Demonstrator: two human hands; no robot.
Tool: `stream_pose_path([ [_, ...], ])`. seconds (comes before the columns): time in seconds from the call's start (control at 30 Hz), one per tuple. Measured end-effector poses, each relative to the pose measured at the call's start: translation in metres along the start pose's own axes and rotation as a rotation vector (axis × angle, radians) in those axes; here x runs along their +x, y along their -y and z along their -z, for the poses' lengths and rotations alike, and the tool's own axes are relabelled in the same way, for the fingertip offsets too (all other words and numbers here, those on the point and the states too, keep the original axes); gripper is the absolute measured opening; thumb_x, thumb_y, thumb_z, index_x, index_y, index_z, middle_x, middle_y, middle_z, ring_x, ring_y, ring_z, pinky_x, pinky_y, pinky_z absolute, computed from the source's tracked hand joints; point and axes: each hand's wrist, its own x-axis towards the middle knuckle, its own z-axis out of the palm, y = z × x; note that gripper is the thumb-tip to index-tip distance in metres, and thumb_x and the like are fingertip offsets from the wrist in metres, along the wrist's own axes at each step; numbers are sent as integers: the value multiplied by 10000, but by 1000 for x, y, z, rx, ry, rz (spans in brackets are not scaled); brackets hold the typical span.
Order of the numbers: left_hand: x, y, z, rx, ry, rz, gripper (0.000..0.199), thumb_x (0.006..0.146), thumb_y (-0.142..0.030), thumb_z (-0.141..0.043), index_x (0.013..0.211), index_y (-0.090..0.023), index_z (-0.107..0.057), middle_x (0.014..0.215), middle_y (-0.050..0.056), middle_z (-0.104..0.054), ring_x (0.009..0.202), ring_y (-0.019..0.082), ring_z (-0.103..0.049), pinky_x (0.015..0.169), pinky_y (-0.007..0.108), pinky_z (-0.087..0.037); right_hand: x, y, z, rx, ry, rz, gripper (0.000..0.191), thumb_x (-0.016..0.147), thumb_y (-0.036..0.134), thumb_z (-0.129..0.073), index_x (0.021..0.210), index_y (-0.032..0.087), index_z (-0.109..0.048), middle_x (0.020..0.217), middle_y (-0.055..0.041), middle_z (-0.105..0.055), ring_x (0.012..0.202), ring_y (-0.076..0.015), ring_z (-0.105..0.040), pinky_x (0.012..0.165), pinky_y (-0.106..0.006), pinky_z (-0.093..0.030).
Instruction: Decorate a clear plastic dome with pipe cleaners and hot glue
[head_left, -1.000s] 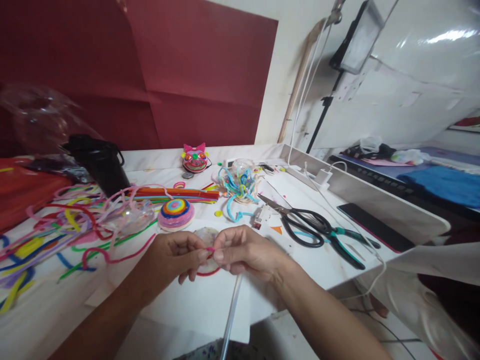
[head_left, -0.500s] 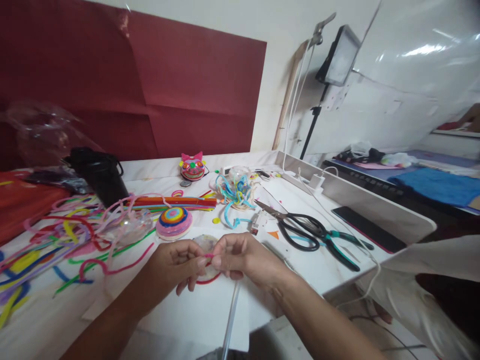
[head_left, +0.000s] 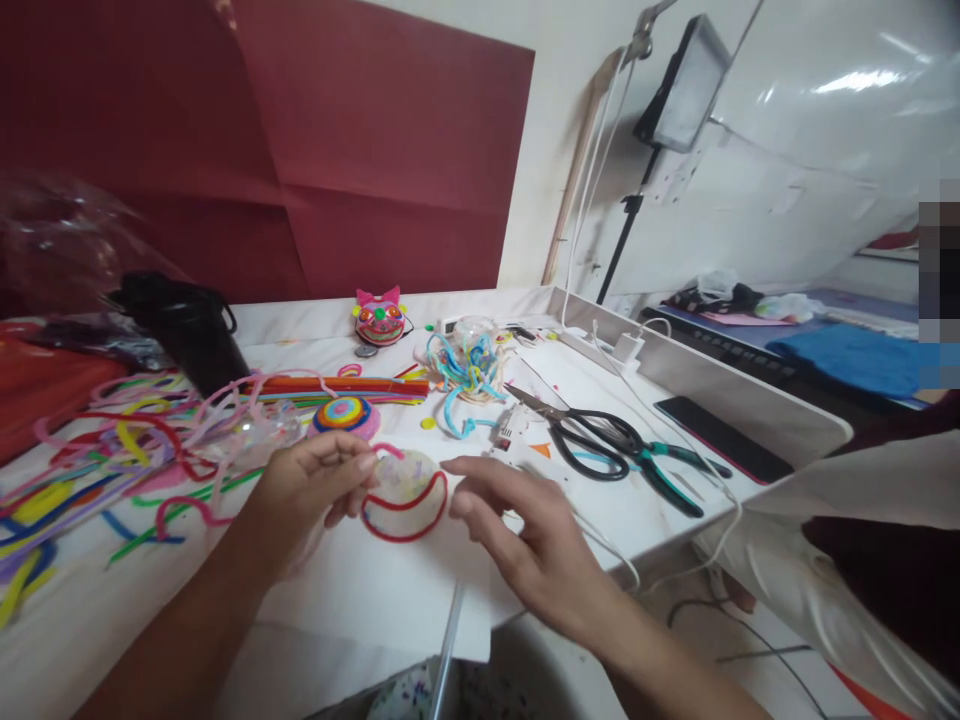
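Observation:
My left hand (head_left: 311, 490) is closed, thumb against fingertips, on a pink pipe cleaner (head_left: 388, 449) whose short curved end sticks out past the fingers. My right hand (head_left: 525, 540) is open, thumb and forefinger apart with nothing between them. Between the hands lies a red pipe cleaner bent into a crescent (head_left: 409, 539), in front of a round, cloudy disc (head_left: 405, 468). A white sheet of paper (head_left: 360, 610) is beneath them. Just behind my left hand sits a dome coiled in rainbow rings (head_left: 343, 412).
Loose pipe cleaners (head_left: 142, 440) tangle at the left, near a black bottle (head_left: 184, 335). A pink cat-eared face (head_left: 380, 318) stands at the back. Black-handled scissors (head_left: 592, 440), green-handled pliers (head_left: 675, 480), a white glue gun (head_left: 514, 425) and a phone (head_left: 720, 440) lie right. A clear stick (head_left: 448, 640) crosses the paper's edge.
My hands have come apart. The right has let go of the pink pipe cleaner and moved right, opening; the left keeps it and has shifted left. The red crescent now shows fully.

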Motion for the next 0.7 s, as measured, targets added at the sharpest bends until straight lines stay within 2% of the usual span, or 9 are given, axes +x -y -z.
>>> stream_pose_path([
  [0.07,1,-5,1,-12,-56,-22,262,623,-358,-768,695,-152,-623,503,-25,-596,386,64,-468,339,146,-299,-5,14,1,-78,-107,200,277,936,175,-527,1203,178,-601,780,-17,-692,630,-111,-613,619,-230,-495],
  [0.13,4,-6,3,-28,-97,-44,256,606,-339,-774,708,-153,-630,530,-18,-615,392,69,-481,348,155,-326,-8,20,-1,-153,-99,290,275,932,137,-516,1195,155,-597,692,3,-668,546,-97,-582,576,-211,-482],
  [0.23,9,-2,6,-39,-125,-50,247,614,-327,-772,719,-149,-638,551,-12,-626,392,62,-477,351,154,-328,-13,15,-10,-248,-4,255,227,933,130,-496,1120,118,-625,656,1,-649,499,-89,-555,521,-198,-446],
  [0.37,14,4,8,-57,-157,-45,249,607,-320,-781,703,-147,-631,541,-9,-623,390,58,-471,344,147,-306,-21,2,-21,-248,11,254,263,944,139,-475,1180,110,-588,652,1,-640,515,-93,-562,544,-201,-440],
  [0.53,13,4,7,-51,-148,-43,237,638,-320,-770,728,-144,-638,555,-17,-628,396,52,-469,348,145,-301,-22,-7,-30,-342,267,107,212,929,124,-451,1020,131,-643,672,-27,-664,565,-133,-620,529,-227,-444],
  [0.6,12,5,6,-40,-135,-40,242,650,-330,-767,731,-143,-637,555,-21,-624,397,51,-468,349,146,-303,-19,1,-26,-342,211,152,204,935,126,-458,1048,135,-628,654,-15,-652,550,-130,-613,524,-227,-450],
  [0.7,13,7,6,-36,-137,-34,262,638,-344,-777,736,-147,-636,548,-19,-627,398,58,-473,352,151,-311,-17,30,-2,-316,-40,309,259,935,155,-514,1191,149,-554,630,14,-633,513,-115,-588,541,-219,-485],
])
